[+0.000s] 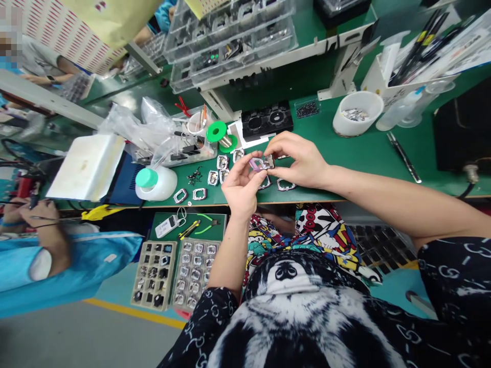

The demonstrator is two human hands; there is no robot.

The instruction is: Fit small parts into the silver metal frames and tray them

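Note:
My left hand (pixel 241 186) pinches a small purple-and-silver frame (pixel 256 164) shaped like a watch case. Right against it, my right hand (pixel 297 159) grips a small dark and metallic part (pixel 269 161) between thumb and fingers. Whether the two pieces are joined, I cannot tell. Below my hands, a purple-edged frame (pixel 286 184) lies on the green bench, and another is partly covered by my left hand. Several similar cases (pixel 222 162) with metal inside sit to the left, with two bare frames (pixel 199 194) near the bench edge. Tiny black parts (pixel 195 176) lie beside them.
A solder spool (pixel 217 132), a white bottle (pixel 156 184) and a bin of bags (pixel 180 148) stand left. A white cup (pixel 357 113), tweezers (pixel 404 157) and a black box (pixel 464 128) are right. Below left are parts trays (pixel 154 276). A co-worker's sleeve (pixel 76 266) is nearby.

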